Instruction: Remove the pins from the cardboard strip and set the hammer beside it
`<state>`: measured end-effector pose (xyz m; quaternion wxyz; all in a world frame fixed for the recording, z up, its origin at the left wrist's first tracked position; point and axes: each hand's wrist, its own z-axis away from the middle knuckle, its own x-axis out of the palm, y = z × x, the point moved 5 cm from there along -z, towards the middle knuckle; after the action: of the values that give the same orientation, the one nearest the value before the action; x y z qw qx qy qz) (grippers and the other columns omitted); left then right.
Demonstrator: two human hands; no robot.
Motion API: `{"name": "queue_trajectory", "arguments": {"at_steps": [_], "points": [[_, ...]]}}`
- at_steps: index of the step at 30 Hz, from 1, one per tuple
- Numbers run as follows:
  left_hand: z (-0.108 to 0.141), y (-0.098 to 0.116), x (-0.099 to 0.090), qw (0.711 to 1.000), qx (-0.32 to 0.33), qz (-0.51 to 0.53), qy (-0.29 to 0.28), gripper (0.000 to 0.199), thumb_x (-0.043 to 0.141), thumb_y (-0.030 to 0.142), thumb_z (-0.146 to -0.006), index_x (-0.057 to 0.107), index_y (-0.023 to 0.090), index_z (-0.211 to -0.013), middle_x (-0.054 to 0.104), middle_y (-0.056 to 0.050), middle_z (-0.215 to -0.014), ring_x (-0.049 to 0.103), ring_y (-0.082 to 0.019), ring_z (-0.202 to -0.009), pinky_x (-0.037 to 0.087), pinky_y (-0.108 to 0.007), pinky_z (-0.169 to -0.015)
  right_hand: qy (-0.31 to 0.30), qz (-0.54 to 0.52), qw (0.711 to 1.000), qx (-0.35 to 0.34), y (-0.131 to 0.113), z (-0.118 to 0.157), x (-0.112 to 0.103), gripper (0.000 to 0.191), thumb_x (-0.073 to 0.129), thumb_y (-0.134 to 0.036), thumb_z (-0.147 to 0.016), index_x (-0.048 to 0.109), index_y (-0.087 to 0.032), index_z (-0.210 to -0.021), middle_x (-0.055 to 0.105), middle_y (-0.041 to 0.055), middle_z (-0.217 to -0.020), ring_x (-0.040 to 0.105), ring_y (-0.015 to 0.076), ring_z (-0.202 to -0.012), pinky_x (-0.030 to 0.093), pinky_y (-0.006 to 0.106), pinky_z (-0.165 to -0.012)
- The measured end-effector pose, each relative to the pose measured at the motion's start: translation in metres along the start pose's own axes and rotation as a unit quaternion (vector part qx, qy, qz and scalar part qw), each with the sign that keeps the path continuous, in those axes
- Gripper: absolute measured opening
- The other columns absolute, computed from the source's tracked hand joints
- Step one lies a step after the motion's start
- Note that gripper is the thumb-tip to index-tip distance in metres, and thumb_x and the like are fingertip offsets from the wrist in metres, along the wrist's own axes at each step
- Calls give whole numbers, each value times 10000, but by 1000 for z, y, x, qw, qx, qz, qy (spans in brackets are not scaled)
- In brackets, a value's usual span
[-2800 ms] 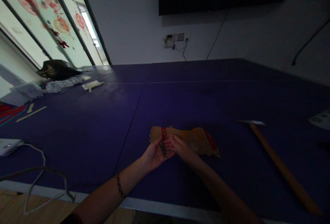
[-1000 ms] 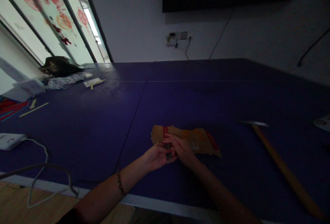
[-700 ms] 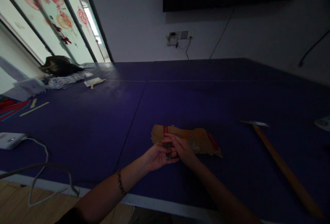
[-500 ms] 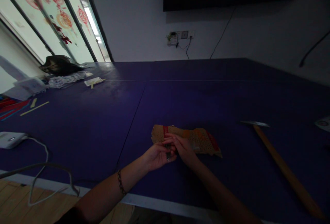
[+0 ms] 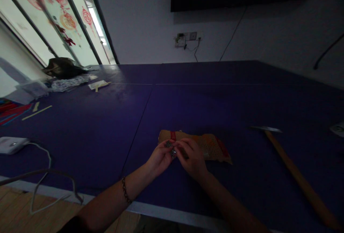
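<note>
Between the fingers of my left hand [image 5: 158, 158] is a small, shiny, ribbed metal piece [image 5: 170, 146]; its exact kind is too small and dark to make out. My right hand [image 5: 192, 157] has its fingers bent and pinched at the right end of the same piece, touching the left fingertips. Just behind both hands lies a brown patterned packet [image 5: 215, 145] with red bands, partly hidden by them. To the right, a hammer [image 5: 295, 174] with a wooden handle and a metal head rests on the purple tabletop [image 5: 209, 104].
At the left stand a white device [image 5: 12, 145] with a cable [image 5: 49, 158] over the table edge, and red and blue strips [image 5: 13, 113]. Farther back are a dark bag [image 5: 64, 67] and clear plastic wrapping [image 5: 68, 83]. A pale object [image 5: 338, 129] sits at the far right.
My right hand's fingers have gone from lying stretched over the left hand to being bent in a pinch. The metal piece now shows higher up between the fingertips.
</note>
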<state>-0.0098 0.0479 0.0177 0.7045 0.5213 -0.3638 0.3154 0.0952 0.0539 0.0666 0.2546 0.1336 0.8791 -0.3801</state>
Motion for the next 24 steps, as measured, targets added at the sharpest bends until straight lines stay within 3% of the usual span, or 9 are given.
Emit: {"name": "queue_trajectory", "arguments": {"at_steps": [4, 8, 17, 24], "points": [[-1, -4, -7, 999, 7, -18, 26, 130, 585, 43, -654, 587, 98, -772, 606, -41, -743, 571, -113, -653, 428, -213, -644, -86, 9, 996, -2, -5, 5, 19, 263, 570, -159, -703, 568, -164, -966, 564, 93, -913, 545, 225, -885, 471, 355, -763], [1, -8, -7, 999, -11, -19, 44, 80, 564, 122, -705, 602, 105, -772, 602, -37, -728, 563, -119, -639, 419, -231, -638, -123, -20, 990, 59, 1, 4, 26, 187, 564, -88, -671, 582, -175, -836, 556, 48, -821, 561, 167, -727, 486, 289, -673], [5, -8, 7, 1000, -8, -12, -16, 180, 557, 232, -730, 608, 111, -853, 591, -103, -1012, 507, -220, -1001, 356, -333, -890, -101, -22, 986, 129, 13, 4, 25, 59, 554, -112, -646, 567, -165, -622, 565, 12, -644, 531, 131, -552, 424, 235, -519], [10, -11, 14, 998, -29, -30, -52, 272, 604, 198, -701, 601, 135, -965, 545, -89, -1118, 442, -209, -1099, 286, -299, -963, -79, -22, 980, 182, 21, 3, 23, 162, 534, -138, -605, 459, -175, -467, 494, -21, -493, 467, 113, -479, 333, 214, -464]]}}
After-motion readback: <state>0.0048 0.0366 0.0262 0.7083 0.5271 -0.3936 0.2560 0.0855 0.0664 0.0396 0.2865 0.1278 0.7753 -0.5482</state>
